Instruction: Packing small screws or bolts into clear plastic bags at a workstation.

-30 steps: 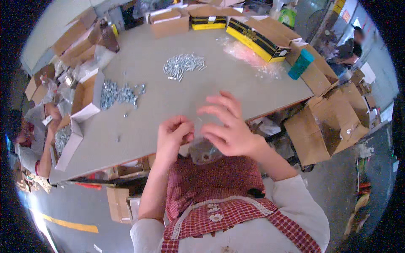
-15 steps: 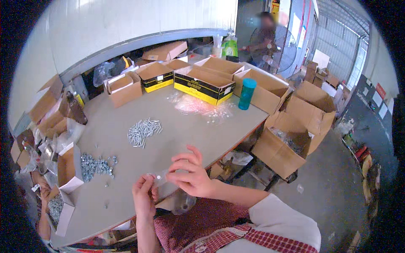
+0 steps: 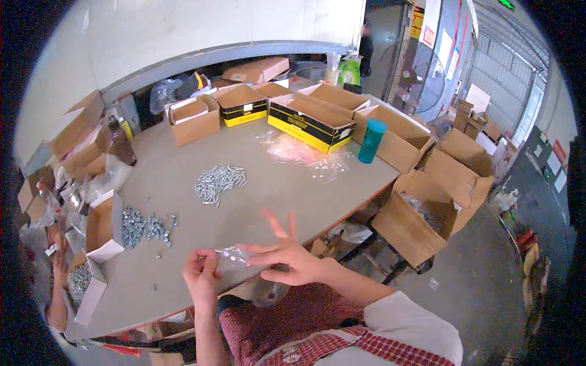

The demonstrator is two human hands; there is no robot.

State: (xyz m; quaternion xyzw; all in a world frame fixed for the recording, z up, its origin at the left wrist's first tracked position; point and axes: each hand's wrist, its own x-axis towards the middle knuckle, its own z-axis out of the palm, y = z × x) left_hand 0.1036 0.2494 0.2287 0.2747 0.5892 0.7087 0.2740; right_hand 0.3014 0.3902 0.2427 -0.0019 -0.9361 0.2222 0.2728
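My left hand (image 3: 202, 274) pinches the edge of a small clear plastic bag (image 3: 231, 260) above the table's near edge. Small white round pieces show inside the bag. My right hand (image 3: 288, 257) is at the bag's other side, its fingers spread and slightly blurred, with a fingertip at the bag's edge. Beyond the hands, a pile of silver screw-like metal pins (image 3: 221, 183) lies on the grey table (image 3: 183, 229). Left of it are scattered metal nuts (image 3: 143, 226). Clear bags with small white pieces (image 3: 305, 155) lie in a heap before a black-and-yellow box.
Open cartons line the far edge, among them a black-and-yellow box (image 3: 310, 124). A teal bottle (image 3: 372, 141) stands at the right corner. More cartons (image 3: 410, 222) sit off the right edge. A co-worker's arm (image 3: 58, 287) reaches in at left by a box of small metal parts (image 3: 79, 283).
The bag is spread out wider between my hands. My right hand's fingers have fanned apart. The whole view has shifted a little, and the person in the background has moved to the doorway.
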